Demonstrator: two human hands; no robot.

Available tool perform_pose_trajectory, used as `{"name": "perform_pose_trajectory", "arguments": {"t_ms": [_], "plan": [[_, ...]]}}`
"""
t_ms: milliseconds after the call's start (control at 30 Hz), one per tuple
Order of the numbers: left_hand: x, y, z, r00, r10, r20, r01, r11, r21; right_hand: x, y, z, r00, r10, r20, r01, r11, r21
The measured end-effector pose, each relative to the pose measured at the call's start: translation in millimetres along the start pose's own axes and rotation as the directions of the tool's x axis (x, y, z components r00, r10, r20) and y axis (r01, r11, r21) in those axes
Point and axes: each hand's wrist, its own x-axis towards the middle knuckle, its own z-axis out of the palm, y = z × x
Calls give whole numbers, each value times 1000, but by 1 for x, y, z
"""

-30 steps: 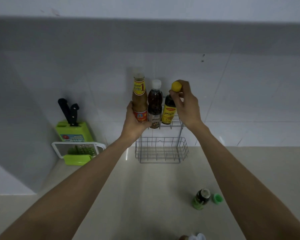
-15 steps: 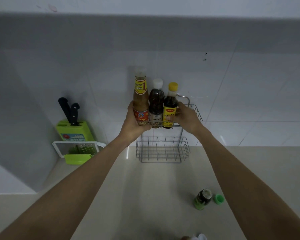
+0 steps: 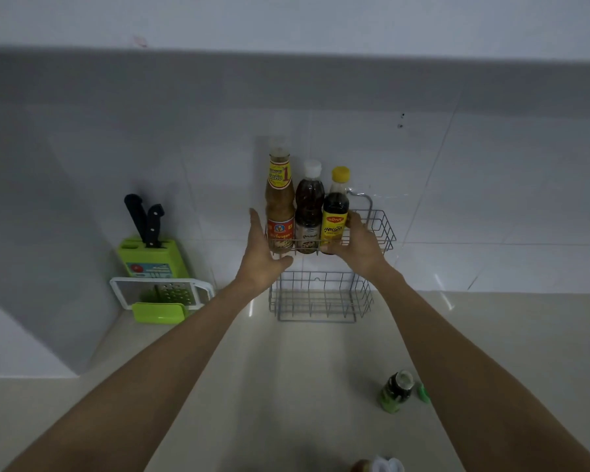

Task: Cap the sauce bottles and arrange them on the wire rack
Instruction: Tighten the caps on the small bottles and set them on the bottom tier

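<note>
A two-tier wire rack [image 3: 382, 229] stands against the tiled wall. Its upper tier holds three upright capped bottles: a tall tan sauce bottle [image 3: 280, 199], a dark bottle with a white cap [image 3: 309, 206] and a dark bottle with a yellow cap [image 3: 335, 206]. My left hand [image 3: 261, 257] cups the upper tier's left front corner, thumb under the front rail. My right hand [image 3: 361, 247] grips the base of the yellow-capped bottle. On the counter stands an uncapped green bottle [image 3: 395, 391], its green cap [image 3: 423, 393] beside it.
The rack's lower tier [image 3: 321, 301] holds nothing. A green knife block [image 3: 152, 258] with two black-handled knives and a white grater [image 3: 160, 294] stand at the left by the wall. Another bottle top [image 3: 385, 466] shows at the bottom edge.
My right hand dropped from the yellow cap to the bottle's base, leaving the cap on. My left hand slid down off the tall tan bottle to the rack's corner.
</note>
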Motion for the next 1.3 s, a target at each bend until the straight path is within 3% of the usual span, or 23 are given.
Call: {"name": "perform_pose_trajectory", "arguments": {"t_ms": [100,167,233,300,400,533,600,667,767,900,1000,1133,1233,1300], "plan": [[-24,-20,-11,996,-22,-86,26,999,46,-28,-6,6,973,-62,-221,78,995,62],[-49,-38,-23,998,-52,29,53,997,-49,-61,-13,12,933,-117,-341,151,986,76],[-88,-59,-40,981,-109,160,132,981,-140,-97,-23,21,968,-139,-207,162,982,98],[-132,-85,-56,957,-154,247,193,971,-143,-129,-31,33,975,-199,102,191,978,84],[-209,-129,-81,923,-240,301,270,961,-62,-176,-50,62,821,-310,479,310,947,81],[-287,-159,-83,841,-339,421,318,940,122,-220,-81,86,659,-346,668,348,927,136],[-310,-162,-66,839,-352,415,341,934,105,-236,-96,96,553,-326,767,449,892,55],[-320,-166,-44,888,-349,300,356,934,33,-248,-105,104,493,-322,808,617,784,-64],[-325,-169,-16,929,-370,-4,370,929,-32,-260,-113,115,445,-403,800,779,615,-124],[-317,-160,3,886,-397,-239,373,917,-141,-258,-114,116,400,-432,808,796,601,-72],[-302,-151,-6,889,-418,-186,379,901,-211,-243,-119,106,368,-411,834,749,663,-4],[-276,-117,-37,958,-283,52,288,930,-229,-211,-140,83,379,-428,820,705,708,44],[-259,-97,-57,959,-198,203,240,948,-209,-189,-155,63,384,-417,824,674,736,58],[-250,-89,-62,958,-175,228,220,957,-188,-181,-164,50,402,-396,826,641,766,55]]}}
